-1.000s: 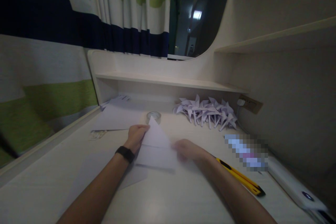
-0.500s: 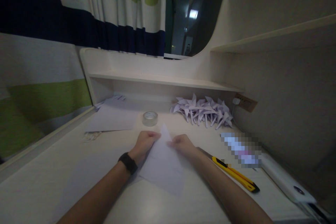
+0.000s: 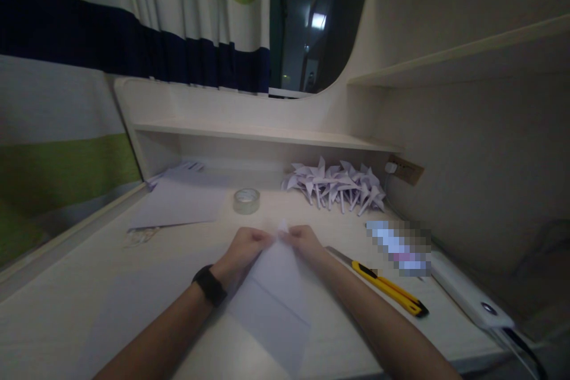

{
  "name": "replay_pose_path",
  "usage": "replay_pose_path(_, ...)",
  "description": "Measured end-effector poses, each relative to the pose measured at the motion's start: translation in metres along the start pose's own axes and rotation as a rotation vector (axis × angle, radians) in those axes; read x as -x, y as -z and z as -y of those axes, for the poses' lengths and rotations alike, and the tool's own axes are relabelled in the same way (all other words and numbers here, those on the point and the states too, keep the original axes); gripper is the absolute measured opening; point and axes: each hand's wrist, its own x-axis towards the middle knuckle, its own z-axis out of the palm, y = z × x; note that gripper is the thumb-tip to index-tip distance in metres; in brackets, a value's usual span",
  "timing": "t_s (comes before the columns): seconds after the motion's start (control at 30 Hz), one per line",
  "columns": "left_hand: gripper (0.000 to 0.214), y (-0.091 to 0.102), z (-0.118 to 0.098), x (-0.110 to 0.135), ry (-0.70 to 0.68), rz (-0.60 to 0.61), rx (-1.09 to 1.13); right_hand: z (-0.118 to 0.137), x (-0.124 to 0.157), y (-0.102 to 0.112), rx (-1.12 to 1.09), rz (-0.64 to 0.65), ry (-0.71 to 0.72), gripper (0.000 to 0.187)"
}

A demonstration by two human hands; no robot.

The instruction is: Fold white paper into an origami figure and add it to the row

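A creased sheet of white paper (image 3: 278, 291) slants above the desk, its pointed end away from me. My left hand (image 3: 249, 249) pinches the left edge close to that point; a dark watch (image 3: 209, 285) is on the wrist. On the other side of the tip, my right hand (image 3: 305, 240) grips the paper between thumb and fingers. The two hands nearly meet at the point. Another white sheet (image 3: 129, 303) lies flat under and beside my left forearm. Right of my right hand rests a yellow utility knife (image 3: 387, 287), its blade partly out.
Beyond the hands stands a roll of clear tape (image 3: 246, 200). Several paper pinwheels (image 3: 336, 184) are heaped at the back right. A paper stack (image 3: 182, 199) lies back left. To the right are a blurred-out phone-like object (image 3: 398, 247) and a white device (image 3: 467, 291) with cables.
My right hand has moved up and left to the paper's tip, closer to my left hand. The paper has tilted, showing a crease across it. The whole view has shifted slightly.
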Motion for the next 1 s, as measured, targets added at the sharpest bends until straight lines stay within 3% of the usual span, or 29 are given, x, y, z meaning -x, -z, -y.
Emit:
replay_pose_path(0.23,0.034,-0.004,-0.0001,0.0011,-0.016,0.076,-0.057,-0.0016,-0.0031,-0.0004,-0.222,-0.05,-0.056,0.046)
replay_pose_path(0.4,0.034,-0.0036,-0.0007,0.0026,-0.003,0.124,-0.065,-0.0016,-0.0029,0.0001,-0.275,-0.049,-0.061,0.032)
replay_pose_path(0.6,0.031,-0.0044,0.0007,0.0018,0.023,0.15,-0.08,-0.0069,-0.0051,0.0,-0.315,-0.129,-0.052,0.039)
replay_pose_path(0.83,0.031,-0.0061,-0.003,0.0041,0.002,0.165,-0.079,-0.0043,-0.0041,-0.0022,-0.315,-0.183,-0.033,0.025)
replay_pose_path(1.0,0.031,-0.0059,-0.0017,0.005,0.044,0.15,-0.075,-0.0065,-0.0083,0.0028,-0.3,-0.181,-0.022,0.031)
